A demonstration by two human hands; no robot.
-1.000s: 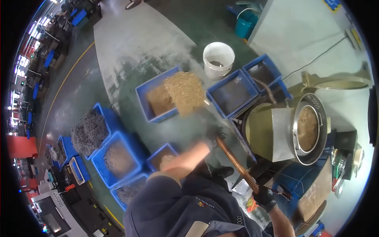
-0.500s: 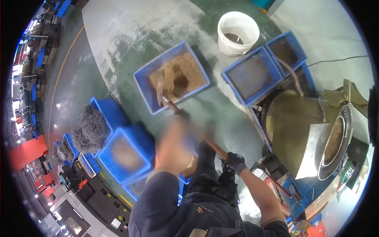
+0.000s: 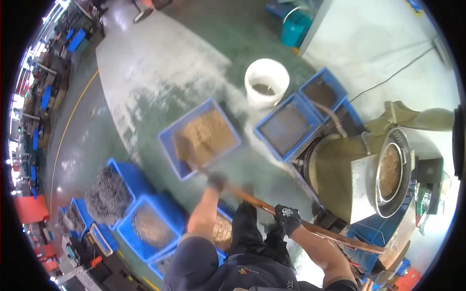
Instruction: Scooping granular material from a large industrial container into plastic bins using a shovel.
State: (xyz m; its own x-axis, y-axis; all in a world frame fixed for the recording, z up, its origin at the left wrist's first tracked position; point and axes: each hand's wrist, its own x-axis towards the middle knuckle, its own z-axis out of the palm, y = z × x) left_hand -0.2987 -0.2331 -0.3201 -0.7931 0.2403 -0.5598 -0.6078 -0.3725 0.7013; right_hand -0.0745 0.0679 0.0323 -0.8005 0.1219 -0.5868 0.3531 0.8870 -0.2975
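We hold a long wooden stick (image 3: 259, 203) in two gloved hands, with its far end down in the blue box (image 3: 170, 156) of brown crumbs (image 3: 208, 130). Our left hand (image 3: 217, 182) is wrapped around it, just on the near side of the box. Our right hand (image 3: 288, 219) grips it farther back, to the right of the box. Holding it in two spots, well apart, likely helps us steer such a long thing. The box sits low on the floor (image 3: 255, 165), so the stick slants down into it. Our left arm (image 3: 203, 213) points toward the box; our right arm (image 3: 320, 252) slants in from farther right. The end inside is too blurry to tell its shape.
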